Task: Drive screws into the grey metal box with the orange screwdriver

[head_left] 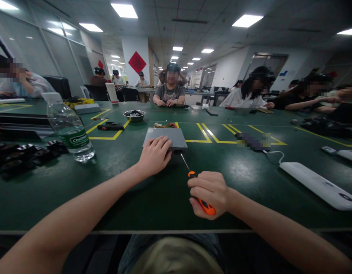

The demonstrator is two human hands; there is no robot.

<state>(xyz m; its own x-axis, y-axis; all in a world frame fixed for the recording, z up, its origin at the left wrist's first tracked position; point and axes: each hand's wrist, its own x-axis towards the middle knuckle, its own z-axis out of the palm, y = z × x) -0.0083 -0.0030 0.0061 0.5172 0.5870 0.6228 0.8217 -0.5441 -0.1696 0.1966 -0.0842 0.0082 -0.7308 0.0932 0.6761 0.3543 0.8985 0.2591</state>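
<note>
My left hand (154, 155) lies flat and open on the near end of the gray box (165, 138), pressing it down. My right hand (210, 192) is closed around the orange handle of the screwdriver (196, 187). The thin metal tip points at the near side of the box, just beside my left fingers. I cannot tell if the tip sits in a screw.

The box lies on the green desk (170, 201), a bit back from the near edge, near the middle. Colored wires (165, 125) stick out of its far end.

To the left stands a water bottle (68, 127), well apart from the box. Past it lie black parts (24, 154) near the left edge. A small metal bowl (134, 115) sits farther back. A white power strip (318, 185) lies to the right.

I think the tip could slip off and poke my left fingers, since they are so close. If I push too hard, the box could slide away. A wide arm swing could knock the bottle over.
</note>
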